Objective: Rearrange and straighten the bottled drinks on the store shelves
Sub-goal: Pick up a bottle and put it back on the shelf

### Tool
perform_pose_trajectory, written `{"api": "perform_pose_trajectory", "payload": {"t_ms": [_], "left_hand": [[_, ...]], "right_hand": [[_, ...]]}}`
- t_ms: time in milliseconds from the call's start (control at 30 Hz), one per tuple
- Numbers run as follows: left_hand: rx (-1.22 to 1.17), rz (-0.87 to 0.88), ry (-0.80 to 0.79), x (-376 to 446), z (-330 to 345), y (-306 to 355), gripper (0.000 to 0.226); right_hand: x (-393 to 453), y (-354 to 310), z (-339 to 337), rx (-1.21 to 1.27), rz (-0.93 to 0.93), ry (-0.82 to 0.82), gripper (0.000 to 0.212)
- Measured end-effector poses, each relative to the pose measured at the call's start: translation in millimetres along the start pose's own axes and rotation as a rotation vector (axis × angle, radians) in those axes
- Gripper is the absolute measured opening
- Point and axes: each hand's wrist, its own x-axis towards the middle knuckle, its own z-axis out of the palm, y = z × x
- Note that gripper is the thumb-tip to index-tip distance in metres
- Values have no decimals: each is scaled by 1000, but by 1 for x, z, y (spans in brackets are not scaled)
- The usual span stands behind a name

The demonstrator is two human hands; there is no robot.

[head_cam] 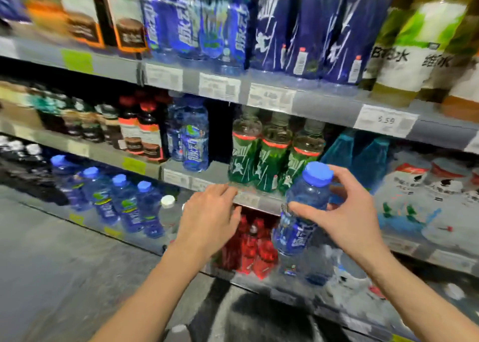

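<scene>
The right hand (355, 217) grips a blue-capped sports drink bottle (303, 212) near its shoulder, in front of the middle shelf's front edge (248, 199), just below the green bottles (269, 157). The left hand (210, 217) hovers beside it, fingers loosely relaxed, holding nothing.

Both your bare forearms reach forward and up from the bottom of the view. Your left hand (210, 220) is palm down, fingers loosely extended and holding nothing. Your right hand (347, 212) is curled in a grip (thumb pointing left, fingertips higher).
</scene>
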Motion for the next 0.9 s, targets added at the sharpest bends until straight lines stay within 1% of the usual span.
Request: {"api": "perform_pose_trajectory", "payload": {"t_ms": [133,200,333,433,600,700,800,900], "left_hand": [[-41,-120,-26,-8,7,-32,28],[-27,-135,-50,-6,8,-42,31],[-23,-153,-45,0,4,-56,29],[-51,-201,-84,1,8,-66,30],[-109,-243,-110,6,12,-75,35],[-114,-262,-124,9,12,-78,35],[-121,-270,-135,11,12,-81,36],[-128,-276,-129,13,12,-85,37]], "right_hand": [[32,-22,46,-75,-99,-47,61],[49,-32,67,-108,-138,-50,61],[82,-44,102,-143,-190,-56,61],[101,-51,123,-182,-220,-77,63],[121,-55,150,-244,-266,-73,63],[130,-55,161,-272,-279,-46,66],[138,-55,168,-308,-291,-29,70],[144,-53,170,-331,-290,-16,69]]}}
